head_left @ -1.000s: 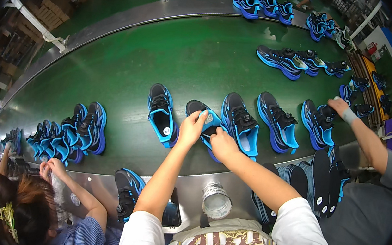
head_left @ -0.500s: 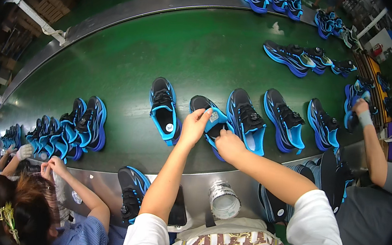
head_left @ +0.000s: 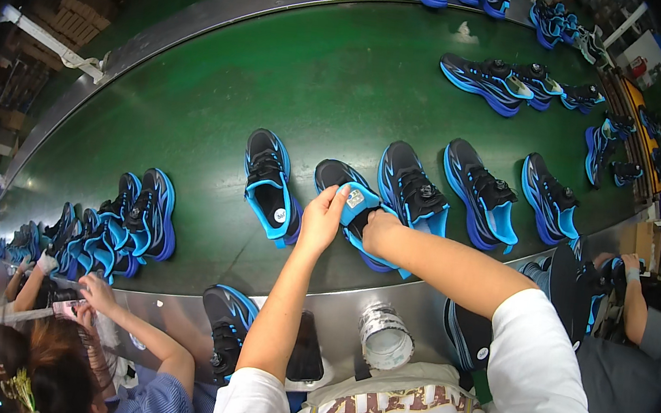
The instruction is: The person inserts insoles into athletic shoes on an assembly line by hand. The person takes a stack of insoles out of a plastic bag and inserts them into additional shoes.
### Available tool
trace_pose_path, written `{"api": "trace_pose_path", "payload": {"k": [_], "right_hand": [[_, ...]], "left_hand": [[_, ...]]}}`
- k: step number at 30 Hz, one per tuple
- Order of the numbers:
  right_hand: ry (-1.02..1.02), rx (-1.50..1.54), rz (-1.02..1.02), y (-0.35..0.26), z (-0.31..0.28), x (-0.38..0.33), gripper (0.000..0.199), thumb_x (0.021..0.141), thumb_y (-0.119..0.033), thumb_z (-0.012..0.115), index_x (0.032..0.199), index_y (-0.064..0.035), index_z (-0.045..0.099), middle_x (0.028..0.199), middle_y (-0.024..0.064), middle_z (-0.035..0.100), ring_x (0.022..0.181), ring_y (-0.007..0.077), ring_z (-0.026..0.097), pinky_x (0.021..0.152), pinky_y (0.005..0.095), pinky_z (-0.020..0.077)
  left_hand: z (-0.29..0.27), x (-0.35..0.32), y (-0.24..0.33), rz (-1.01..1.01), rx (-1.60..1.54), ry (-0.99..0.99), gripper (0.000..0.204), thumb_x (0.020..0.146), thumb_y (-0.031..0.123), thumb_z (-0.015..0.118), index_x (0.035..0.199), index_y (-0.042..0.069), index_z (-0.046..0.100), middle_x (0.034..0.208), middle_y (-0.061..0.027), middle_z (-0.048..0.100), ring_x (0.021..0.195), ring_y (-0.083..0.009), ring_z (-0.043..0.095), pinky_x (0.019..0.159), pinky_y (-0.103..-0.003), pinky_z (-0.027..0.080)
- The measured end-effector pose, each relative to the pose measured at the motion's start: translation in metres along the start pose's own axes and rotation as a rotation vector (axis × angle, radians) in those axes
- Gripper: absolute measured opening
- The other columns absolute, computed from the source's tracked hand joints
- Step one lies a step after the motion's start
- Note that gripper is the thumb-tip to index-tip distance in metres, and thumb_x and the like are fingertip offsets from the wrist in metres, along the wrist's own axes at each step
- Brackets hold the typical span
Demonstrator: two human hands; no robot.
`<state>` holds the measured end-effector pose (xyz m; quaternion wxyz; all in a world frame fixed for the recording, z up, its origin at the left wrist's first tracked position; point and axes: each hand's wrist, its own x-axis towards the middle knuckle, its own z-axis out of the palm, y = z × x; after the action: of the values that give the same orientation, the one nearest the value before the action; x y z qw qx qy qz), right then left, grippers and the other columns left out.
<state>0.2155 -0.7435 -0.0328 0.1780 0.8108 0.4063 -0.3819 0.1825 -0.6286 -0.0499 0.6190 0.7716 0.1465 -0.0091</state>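
Observation:
On the green belt before me lies a black-and-blue sneaker, toe pointing away. My left hand pinches its light-blue tongue between thumb and fingers, folding it up so a small pale label shows. My right hand reaches into the shoe's opening; its fingers are hidden inside, so what they hold does not show. Just left stands a matching sneaker with a round white sticker on its insole. Close on the right, another sneaker sits beside the one I handle.
More sneakers line the green belt, with a cluster at left. On the near metal edge are a white-smeared cup, a phone and a sneaker. Co-workers sit on both sides, a person's hand at left.
My right hand has gone deeper into the sneaker, its fingers now out of sight. My left hand keeps its grip on the tongue. The co-worker's arm at right has drawn back from the belt.

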Motion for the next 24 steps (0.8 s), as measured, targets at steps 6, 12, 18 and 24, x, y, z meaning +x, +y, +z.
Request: {"api": "trace_pose_path", "payload": {"k": [6,12,18,24], "right_hand": [[-0.045,-0.160,-0.131,0.006,0.006,0.012,0.026,0.070,-0.014,0.055,0.093,-0.0033,0.061,0.104,0.0153,0.054,0.093,0.0273,0.053,0.079,0.0320,0.0418],[0.001,-0.260,-0.308,0.014,0.011,-0.006,0.025,0.074,-0.019,0.049,0.088,-0.0029,0.063,0.090,0.0108,0.061,0.088,0.0233,0.057,0.083,0.0355,0.0391],[-0.191,0.195,-0.255,0.006,-0.004,-0.059,0.060,0.079,-0.037,0.019,0.089,0.0061,0.059,0.090,0.0203,0.058,0.094,0.0236,0.054,0.103,0.0354,0.0028],[1.221,0.455,-0.199,0.000,0.073,-0.076,0.016,0.072,-0.015,0.055,0.076,0.0006,0.055,0.078,0.0129,0.051,0.074,0.0268,0.051,0.077,0.0352,0.0377]], "left_hand": [[0.006,-0.002,0.002,0.017,-0.006,0.041,0.027,0.082,0.027,0.051,0.086,-0.001,0.051,0.068,-0.0064,0.050,0.057,-0.0118,0.045,0.057,-0.024,0.039],[0.009,0.001,0.008,0.589,0.521,0.152,0.030,0.073,0.006,0.054,0.101,0.001,0.044,0.102,-0.0183,0.042,0.082,-0.0364,0.050,0.070,-0.040,0.042],[-0.003,0.002,0.022,0.575,0.667,-0.136,0.033,0.064,0.001,0.061,0.091,0.000,0.041,0.096,-0.0171,0.042,0.076,-0.0362,0.052,0.064,-0.040,0.044],[-0.001,0.001,0.021,0.533,0.686,-0.212,0.031,0.064,0.004,0.062,0.085,0.000,0.039,0.085,-0.0167,0.040,0.068,-0.0362,0.051,0.059,-0.040,0.043]]}}
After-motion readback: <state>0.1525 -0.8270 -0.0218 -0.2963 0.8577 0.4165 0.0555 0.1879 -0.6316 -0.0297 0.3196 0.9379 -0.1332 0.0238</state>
